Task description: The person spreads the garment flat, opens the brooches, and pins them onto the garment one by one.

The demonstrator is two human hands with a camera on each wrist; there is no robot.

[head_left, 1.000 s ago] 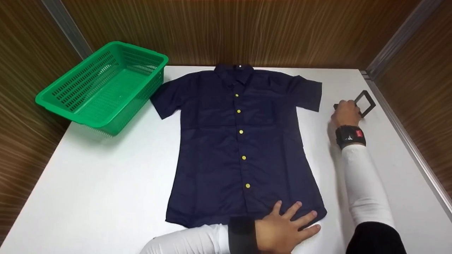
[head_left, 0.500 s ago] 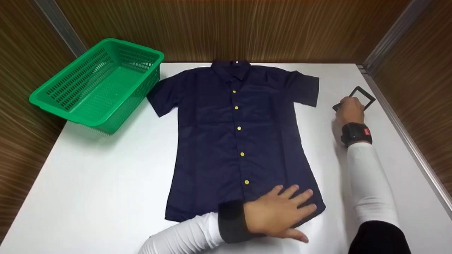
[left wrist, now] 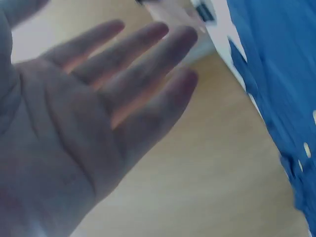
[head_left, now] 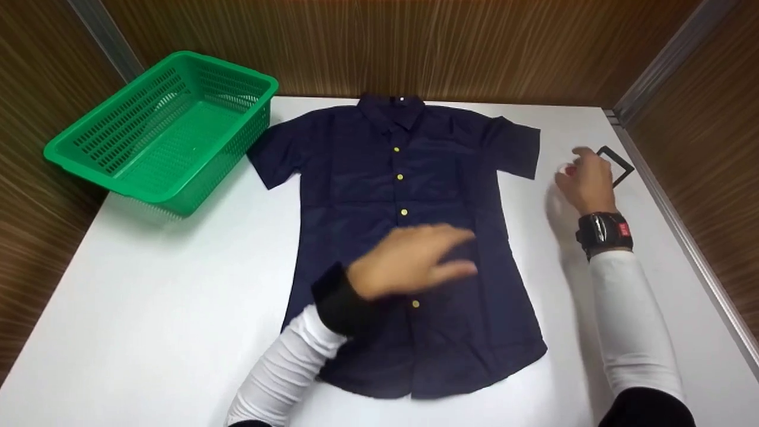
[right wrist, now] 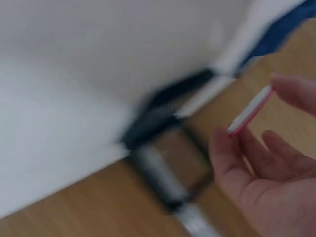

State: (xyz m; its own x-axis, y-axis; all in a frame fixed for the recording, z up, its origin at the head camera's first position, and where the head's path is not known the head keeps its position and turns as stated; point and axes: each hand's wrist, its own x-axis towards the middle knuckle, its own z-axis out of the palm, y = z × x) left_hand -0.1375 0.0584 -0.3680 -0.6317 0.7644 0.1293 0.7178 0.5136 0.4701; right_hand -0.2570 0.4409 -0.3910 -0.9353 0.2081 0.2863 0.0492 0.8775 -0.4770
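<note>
The right hand (head_left: 590, 181) is pinching a thin red-and-white disc (right wrist: 251, 110), with a black frame (head_left: 618, 159) at its two o'clock. The left hand (head_left: 409, 261), spread, is hovering over a navy short-sleeved shirt (head_left: 430, 198) lying at the right hand's eight o'clock.

The shirt (head_left: 362, 196) was solid navy with yellow buttons (head_left: 404, 212); the thin piece (right wrist: 251, 109) was white and red. Basket (head_left: 231, 148): green. Frame (head_left: 618, 158): black. Table (head_left: 178, 296): white. Rear panel (head_left: 332, 47): brown, streaked wood grain.

Two hands (head_left: 409, 261) — one shirt (head_left: 439, 201), one disc (right wrist: 251, 111), one frame (head_left: 618, 159), one basket (head_left: 231, 149)
</note>
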